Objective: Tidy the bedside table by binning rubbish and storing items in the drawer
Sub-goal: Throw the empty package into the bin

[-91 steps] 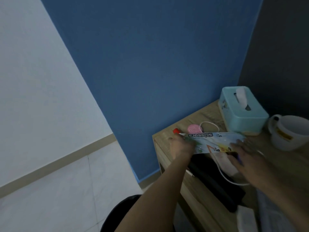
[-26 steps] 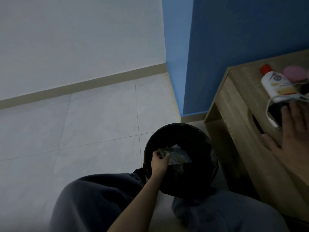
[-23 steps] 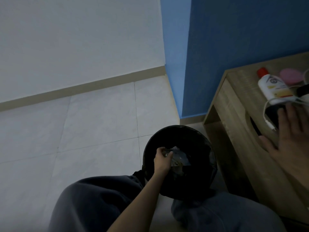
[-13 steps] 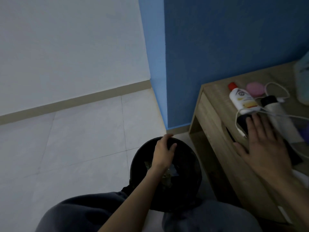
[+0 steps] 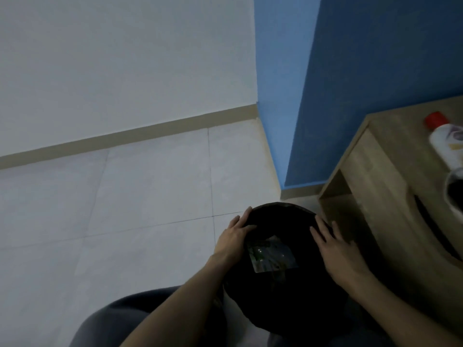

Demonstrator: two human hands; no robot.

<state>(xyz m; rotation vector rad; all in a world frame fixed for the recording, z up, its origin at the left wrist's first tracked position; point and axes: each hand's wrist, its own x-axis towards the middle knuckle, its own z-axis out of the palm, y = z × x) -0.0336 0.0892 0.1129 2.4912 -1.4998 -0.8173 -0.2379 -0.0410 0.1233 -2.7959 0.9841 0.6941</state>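
Observation:
A round black bin (image 5: 283, 209) stands on the floor between my knees, beside the wooden bedside table (image 5: 383, 176). A printed plastic package (image 5: 271, 254) lies inside the bin. My left hand (image 5: 234, 236) holds the bin's left rim, fingers outside and thumb over the edge. My right hand (image 5: 337, 249) rests on the bin's right side with its fingers straight. On the table top at the right edge lies a white bottle with a red cap (image 5: 447, 142), with a white cable (image 5: 448, 194) looped by a dark item just below it.
The table's drawer front shows a dark cut-out handle (image 5: 431, 224). A blue wall corner (image 5: 288, 121) stands behind the bin. Pale floor tiles (image 5: 137, 209) spread to the left. My dark trouser legs (image 5: 120, 319) fill the bottom of the view.
My left hand let the package go into the bin and moved to the bin's left rim. My right hand left the table top and came down onto the bin's right side.

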